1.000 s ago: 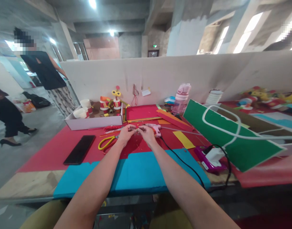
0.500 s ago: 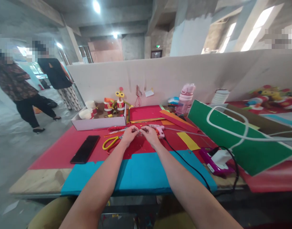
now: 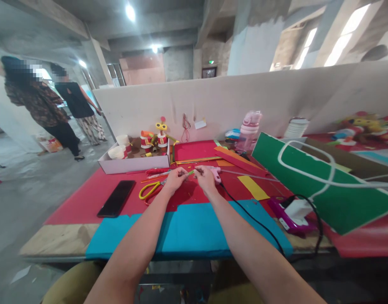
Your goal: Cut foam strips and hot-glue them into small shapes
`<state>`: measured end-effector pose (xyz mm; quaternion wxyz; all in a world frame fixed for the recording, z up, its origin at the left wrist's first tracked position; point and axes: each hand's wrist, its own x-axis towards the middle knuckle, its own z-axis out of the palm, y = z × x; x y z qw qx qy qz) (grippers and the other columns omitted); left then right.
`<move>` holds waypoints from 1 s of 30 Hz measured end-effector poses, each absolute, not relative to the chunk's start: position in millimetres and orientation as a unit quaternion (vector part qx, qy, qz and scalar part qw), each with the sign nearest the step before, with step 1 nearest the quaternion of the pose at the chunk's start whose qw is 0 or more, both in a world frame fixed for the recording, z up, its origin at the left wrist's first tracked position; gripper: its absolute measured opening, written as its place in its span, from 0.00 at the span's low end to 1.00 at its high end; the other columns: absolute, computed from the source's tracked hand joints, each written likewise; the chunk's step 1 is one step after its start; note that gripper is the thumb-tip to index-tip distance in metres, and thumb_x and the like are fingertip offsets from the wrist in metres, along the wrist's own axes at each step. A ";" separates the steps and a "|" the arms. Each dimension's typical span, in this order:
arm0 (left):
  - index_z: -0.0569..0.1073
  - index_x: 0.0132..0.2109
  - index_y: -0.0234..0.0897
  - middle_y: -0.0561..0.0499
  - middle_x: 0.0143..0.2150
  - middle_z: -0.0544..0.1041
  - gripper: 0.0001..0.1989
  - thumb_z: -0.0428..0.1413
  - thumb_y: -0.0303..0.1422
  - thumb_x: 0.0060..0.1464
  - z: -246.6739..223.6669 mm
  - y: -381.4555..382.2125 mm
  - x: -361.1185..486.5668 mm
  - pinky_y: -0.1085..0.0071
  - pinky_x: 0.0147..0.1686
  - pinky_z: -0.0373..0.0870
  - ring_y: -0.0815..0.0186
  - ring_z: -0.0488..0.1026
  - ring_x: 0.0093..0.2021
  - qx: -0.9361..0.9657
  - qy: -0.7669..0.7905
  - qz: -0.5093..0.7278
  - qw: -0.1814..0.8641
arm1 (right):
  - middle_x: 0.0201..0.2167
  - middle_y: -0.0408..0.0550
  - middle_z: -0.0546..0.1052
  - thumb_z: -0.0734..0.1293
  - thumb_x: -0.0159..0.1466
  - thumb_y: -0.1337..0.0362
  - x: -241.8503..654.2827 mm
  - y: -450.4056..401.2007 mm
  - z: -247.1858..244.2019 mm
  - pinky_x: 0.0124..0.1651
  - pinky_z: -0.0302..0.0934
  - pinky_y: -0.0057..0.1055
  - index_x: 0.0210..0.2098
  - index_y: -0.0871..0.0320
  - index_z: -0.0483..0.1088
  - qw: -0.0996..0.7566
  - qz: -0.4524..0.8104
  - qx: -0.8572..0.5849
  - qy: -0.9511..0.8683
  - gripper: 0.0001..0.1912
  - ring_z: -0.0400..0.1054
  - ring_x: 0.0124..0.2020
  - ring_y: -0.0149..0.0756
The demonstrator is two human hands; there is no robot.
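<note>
A small green piece [image 3: 191, 172] spans the gap between my two hands over the red table covering. The fingertips of my left hand [image 3: 175, 179] are pinched on its left end, and those of my right hand [image 3: 205, 179] close around its right end. Just beyond my right hand lies a pink glue gun [image 3: 216, 174] with a black cable. Yellow-handled scissors [image 3: 149, 190] rest left of my left hand, close to the wrist. Some red and orange sticks [image 3: 156, 174] are behind the scissors.
A black phone [image 3: 117, 198] lies at the left. Behind stands a white box [image 3: 135, 164] with cups and a figure. To the right are a yellow paper [image 3: 253, 187], a purple power strip [image 3: 291, 217] and a green board [image 3: 317, 185]. Two people stand at far left.
The fingertips of my hands have moved slightly apart, and the green piece now shows between them. The view has shifted a little, and the people at left have moved.
</note>
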<state>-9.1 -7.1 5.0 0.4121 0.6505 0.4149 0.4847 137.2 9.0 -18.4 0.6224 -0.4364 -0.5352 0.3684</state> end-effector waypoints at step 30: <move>0.68 0.25 0.35 0.55 0.19 0.70 0.10 0.53 0.35 0.50 2.4 -5.7 -11.5 0.75 0.23 0.58 0.71 0.64 0.20 0.655 0.460 0.467 0.377 | 0.26 0.40 0.74 0.75 0.43 0.52 130.8 -4.8 -1.3 0.35 0.66 0.30 0.30 0.58 0.70 0.653 0.531 -0.331 -0.426 0.20 0.67 0.25 0.27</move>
